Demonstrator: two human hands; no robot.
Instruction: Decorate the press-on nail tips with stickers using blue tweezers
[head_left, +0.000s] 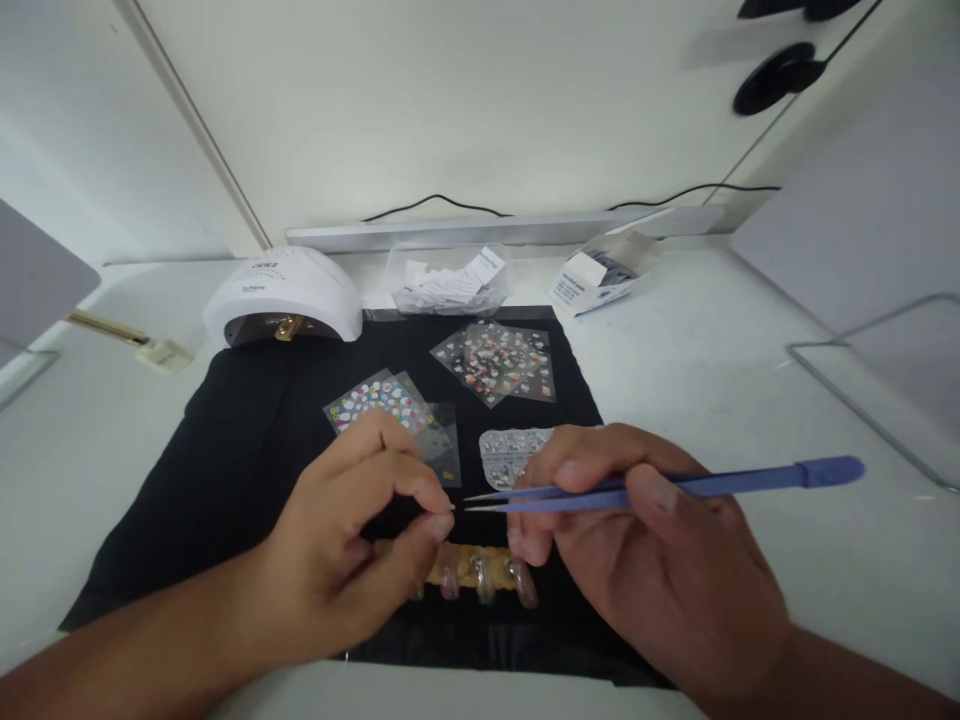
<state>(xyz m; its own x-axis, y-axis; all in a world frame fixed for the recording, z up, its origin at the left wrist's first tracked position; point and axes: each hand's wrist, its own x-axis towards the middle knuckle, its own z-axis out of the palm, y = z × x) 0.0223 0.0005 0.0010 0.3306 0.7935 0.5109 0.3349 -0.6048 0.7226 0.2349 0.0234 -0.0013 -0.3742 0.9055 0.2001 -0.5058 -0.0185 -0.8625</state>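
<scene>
My right hand [645, 540] grips a pair of blue tweezers [720, 484] between thumb and fingers. Their fine tips point left and stand slightly apart, close to my left fingertips. Thumb and index finger of my left hand [367, 530] are pinched together; something tiny and pale shows at the tips, too small to name. Below both hands lies a tan strip [466, 566] bearing several glossy false nails [482, 580], partly hidden by my left hand. A clear compartment case of small shiny gems [504, 456] sits partly behind my right fingers.
A black cloth [247, 420] covers the table. Sticker sheets [499, 360] and more sheets [382, 400] lie on it. Behind are a white nail lamp [285, 290], a clear bin of packets [450, 280] and an opened box [600, 275]. A brush [135, 335] lies left.
</scene>
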